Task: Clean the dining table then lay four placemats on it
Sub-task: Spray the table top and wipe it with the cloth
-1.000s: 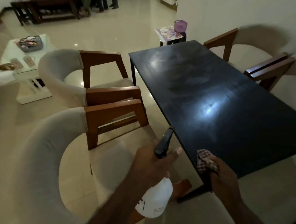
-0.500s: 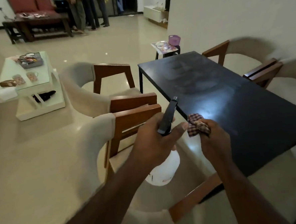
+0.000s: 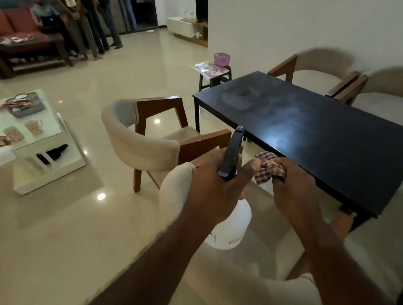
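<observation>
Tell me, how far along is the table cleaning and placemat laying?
Barely begun. Done: nothing clearly; the dining table looks hazy and smeared, with no placemats on it. In hand: the left hand grips a spray bottle and the right hand holds a checked cloth, both beside the table's near edge. Left: spraying, wiping, then laying all four placemats.

Seen from the hands, the dining table [image 3: 325, 144] stretches toward 2 o'clock. Its top is reachable from above across the near-left edge, beside the right hand [image 3: 292, 189] and its cloth [image 3: 266, 170]. An armchair [image 3: 145, 141] at 10 o'clock crowds that edge. The back of a second armchair [image 3: 174, 194] sits at 9 o'clock, beside the left hand [image 3: 212, 187] holding the spray bottle [image 3: 231, 228]. Two armchairs [image 3: 320, 66] line the far edge at 1 o'clock. Floor [image 3: 70, 219] spreads beyond at 9 o'clock.
</observation>
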